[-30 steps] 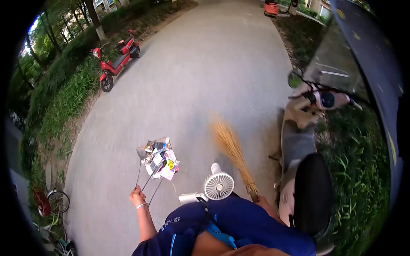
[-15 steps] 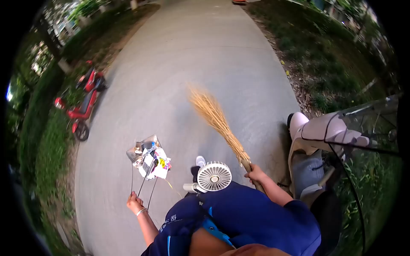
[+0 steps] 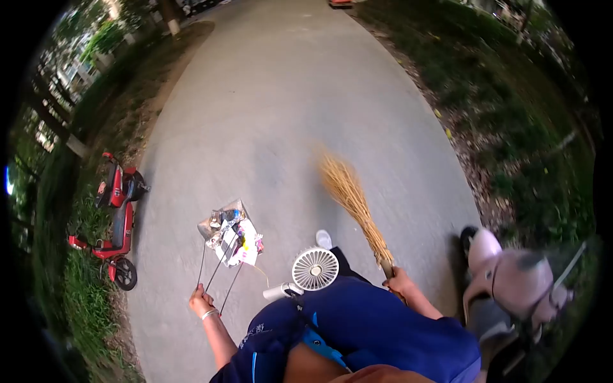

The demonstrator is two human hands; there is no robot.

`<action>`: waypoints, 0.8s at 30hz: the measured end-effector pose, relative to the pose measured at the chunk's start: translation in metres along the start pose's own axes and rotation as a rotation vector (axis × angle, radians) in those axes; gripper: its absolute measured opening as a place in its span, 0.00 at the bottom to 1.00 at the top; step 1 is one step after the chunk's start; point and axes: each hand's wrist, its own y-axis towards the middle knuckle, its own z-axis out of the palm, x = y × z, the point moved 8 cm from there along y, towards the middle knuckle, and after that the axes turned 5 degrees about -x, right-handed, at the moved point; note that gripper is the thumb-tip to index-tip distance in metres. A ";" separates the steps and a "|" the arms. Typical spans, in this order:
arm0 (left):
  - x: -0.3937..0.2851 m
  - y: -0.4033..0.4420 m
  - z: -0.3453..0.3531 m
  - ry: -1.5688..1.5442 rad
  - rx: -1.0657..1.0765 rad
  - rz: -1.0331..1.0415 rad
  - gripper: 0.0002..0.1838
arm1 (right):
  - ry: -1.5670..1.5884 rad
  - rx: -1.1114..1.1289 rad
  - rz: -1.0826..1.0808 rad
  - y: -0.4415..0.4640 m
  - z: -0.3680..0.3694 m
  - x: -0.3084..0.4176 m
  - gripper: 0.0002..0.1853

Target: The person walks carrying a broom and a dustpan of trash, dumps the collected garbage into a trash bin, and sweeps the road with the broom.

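Observation:
My left hand (image 3: 201, 300), with a light band at the wrist, is closed around the thin dark wire handle of a dustpan (image 3: 209, 226). Paper scraps and other litter (image 3: 235, 241) fill the pan, hiding most of its inside. My right hand (image 3: 400, 284) grips the stick end of a straw broom (image 3: 359, 207). Its bristles point forward over the pavement, their tips smeared by motion; whether they touch the ground I cannot tell. A white handheld fan (image 3: 315, 269) hangs at my front, between both hands.
A concrete path (image 3: 287, 96) runs ahead between planted strips. Red scooters (image 3: 118, 223) stand along the left edge. A pale pink scooter (image 3: 511, 274) is close on my right. Something orange-red (image 3: 340, 4) sits far ahead. My white shoe (image 3: 324, 239) shows below the broom.
The broom has swung to the right in view. Both the red and the pink scooters have slid lower as I move forward along the path. The dustpan stays in my left hand.

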 end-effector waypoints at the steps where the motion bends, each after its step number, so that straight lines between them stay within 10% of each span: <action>1: -0.009 0.011 0.039 -0.016 -0.001 0.005 0.03 | -0.032 -0.016 -0.005 0.030 -0.004 0.030 0.22; 24: -0.073 0.414 0.732 0.009 -0.029 0.004 0.06 | -0.312 -0.001 -0.194 0.591 0.008 0.734 0.22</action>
